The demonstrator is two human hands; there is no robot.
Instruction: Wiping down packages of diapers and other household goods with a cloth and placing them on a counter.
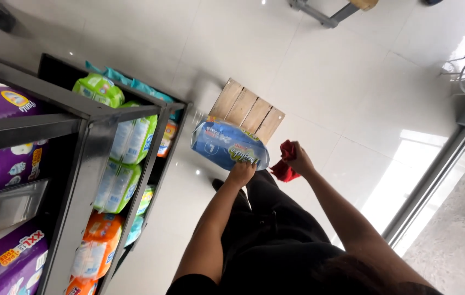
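- Blue plastic covers the diaper pack [229,145], the thing in hand; the left hand [240,173] grips it from below, fingers closed on its lower edge, so the pack sits just above that hand
- Seen from the pack, the right hand [298,158] is just beside its right end, closed around a crumpled red cloth [284,164]; the cloth is very near the pack's end, but I cannot tell if they touch
- The long axis of the pack runs from upper left to lower right in the head view; its left end points toward the metal shelf rack [88,136], its right end toward the red cloth
- The left hand is the nearer one, since it already carries the pack; the right hand is occupied with the cloth
- Behind the pack, and partly hidden by it, a small wooden slatted board [246,106] lies on the white tiled floor [325,82]
- To the left of the pack the rack holds green, orange and purple diaper packs; the green ones [129,142] are nearest to it, yet apart from it
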